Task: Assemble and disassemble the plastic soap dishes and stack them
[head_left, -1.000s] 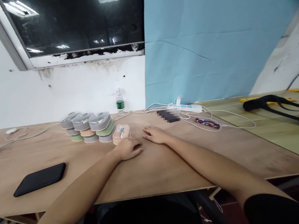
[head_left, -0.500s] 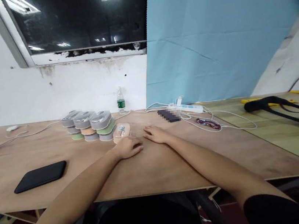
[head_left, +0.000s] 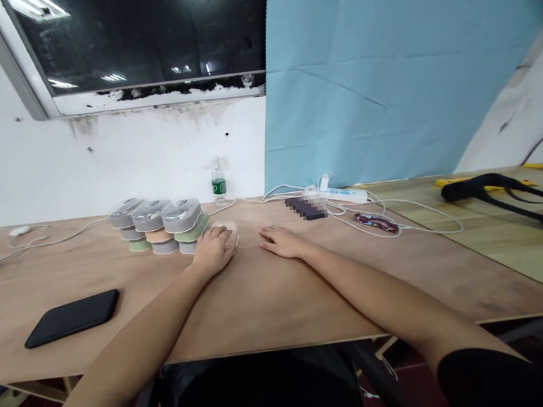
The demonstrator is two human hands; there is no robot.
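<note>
My left hand (head_left: pixel 214 249) lies over a small peach-pink plastic box (head_left: pixel 232 226) with rounded ends. Its fingers are stretched across the lid and cover most of the box; no closed grip shows. Just left of this hand stand stacked plastic boxes (head_left: pixel 182 214) of similar shape, in grey, green and peach, some with clear lids. My right hand (head_left: pixel 281 242) rests on the tabletop, fingers outstretched and nothing held. A gap of bare wood separates the two hands.
A black phone-like slab (head_left: pixel 73 317) lies at the left front. Behind the boxes stands a clear bottle (head_left: pixel 219 182) with a green label. Toward the right are a dark, partly blurred-out object (head_left: pixel 305 208), a power strip (head_left: pixel 348 195), white cables, a dark red item (head_left: pixel 376 222) and a black strap frame (head_left: pixel 495 195).
My left hand has moved up and left from beside the peach-pink box onto its top. My right hand has stayed about where it was, on the table.
</note>
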